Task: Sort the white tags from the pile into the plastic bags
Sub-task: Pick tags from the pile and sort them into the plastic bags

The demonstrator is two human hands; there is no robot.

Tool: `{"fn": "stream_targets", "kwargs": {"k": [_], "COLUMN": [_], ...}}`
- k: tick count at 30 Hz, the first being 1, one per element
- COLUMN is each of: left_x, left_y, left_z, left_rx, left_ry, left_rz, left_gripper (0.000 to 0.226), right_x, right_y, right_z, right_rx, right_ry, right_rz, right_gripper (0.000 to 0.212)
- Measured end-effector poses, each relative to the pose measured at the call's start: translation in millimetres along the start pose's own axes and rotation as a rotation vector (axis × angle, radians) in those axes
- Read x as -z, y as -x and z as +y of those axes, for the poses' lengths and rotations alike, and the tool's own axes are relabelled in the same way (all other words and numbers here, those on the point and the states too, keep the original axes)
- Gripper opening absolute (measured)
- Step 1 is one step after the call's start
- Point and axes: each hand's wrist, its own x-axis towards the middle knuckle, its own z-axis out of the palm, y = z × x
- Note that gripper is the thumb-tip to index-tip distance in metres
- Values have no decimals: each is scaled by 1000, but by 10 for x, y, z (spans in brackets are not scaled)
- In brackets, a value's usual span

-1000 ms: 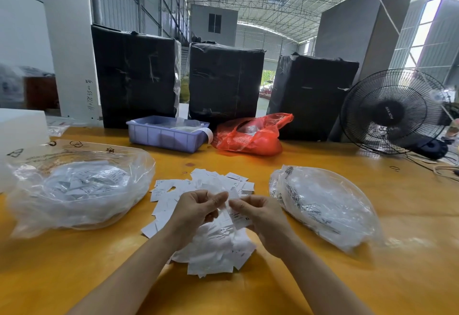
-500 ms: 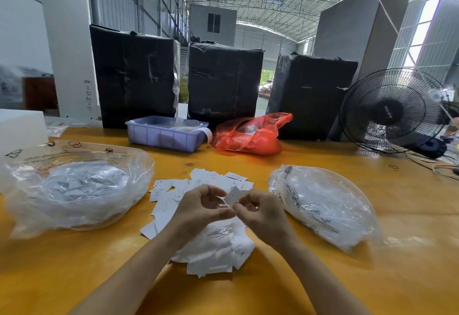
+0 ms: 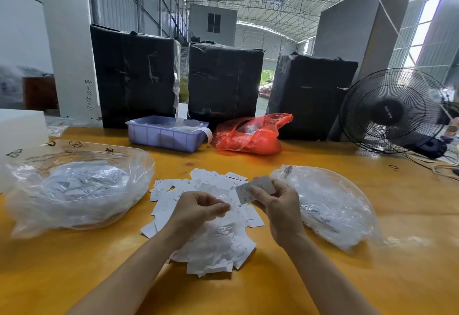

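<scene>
A single white tag is pinched by the right hand. The left hand is curled loosely, nothing visibly gripped, above the pile. A plastic bag lies just right of the grip.

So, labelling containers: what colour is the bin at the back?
Light purple-blue bin, clearest in the head view.

White paper tags with small dark print are heaped on an orange-yellow wooden table. Two clear plastic bags are shown: the left bag bears dark printed symbols, the right bag black lettering. A pale lavender-blue ribbed plastic bin and a translucent red plastic bag are set before three glossy black wrapped bales. A black wire-grille fan is seen at right.
</scene>
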Motion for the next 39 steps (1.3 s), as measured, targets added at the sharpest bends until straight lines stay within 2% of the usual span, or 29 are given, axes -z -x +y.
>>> {"fn": "stream_targets", "kwargs": {"k": [2, 10, 17, 32, 39], "left_x": [-5, -12, -5, -11, -19], "left_y": [3, 32, 24, 42, 46], "left_z": [4, 43, 47, 47, 57], "left_rx": [16, 54, 42, 22, 21], "left_ry": [49, 209, 236, 218, 203], "left_rz": [-6, -65, -89, -81, -99], "left_gripper": [18, 38, 25, 31, 33], "right_x": [-8, -10, -17, -16, -11], "right_y": [11, 18, 21, 10, -1], "right_z": [3, 3, 16, 45, 89], "right_rx": [6, 77, 115, 179, 244], "right_ry": [-5, 6, 45, 113, 239], "right_rz": [-20, 7, 42, 50, 59], "right_gripper": [5, 7, 8, 8, 9]}}
